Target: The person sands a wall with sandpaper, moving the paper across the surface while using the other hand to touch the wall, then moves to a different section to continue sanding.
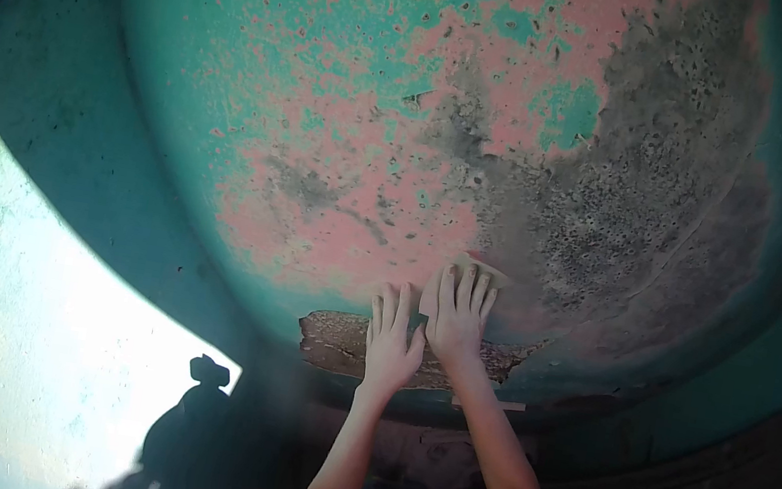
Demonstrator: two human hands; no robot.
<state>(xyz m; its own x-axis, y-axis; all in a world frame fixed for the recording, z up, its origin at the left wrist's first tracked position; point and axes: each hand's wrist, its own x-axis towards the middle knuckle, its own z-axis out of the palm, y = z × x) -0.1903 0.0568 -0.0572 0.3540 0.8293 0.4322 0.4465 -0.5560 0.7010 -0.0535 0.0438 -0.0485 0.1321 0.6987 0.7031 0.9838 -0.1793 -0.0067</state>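
A large curved panel (346, 207) fills the view, with worn green paint, pink patches and dark pitted grey areas. My right hand (456, 320) lies flat on its lower part, fingers stretched over a folded tan sheet of sandpaper (428, 298) and pressing it to the surface. Most of the sheet is hidden under the hand; its edges show beside the fingers. Just left of it, my left hand (390, 341) rests with fingers extended on the panel, and nothing shows in it. Beneath both hands runs a rough brown chipped patch (328, 338).
Below the panel, a thin pale strip (500, 406) lies along a dark ledge. At left, a green wall (47, 112) meets a brightly sunlit surface (42, 344) bearing a dark shadow (192, 427) of a person. Dark slatted material is at lower right.
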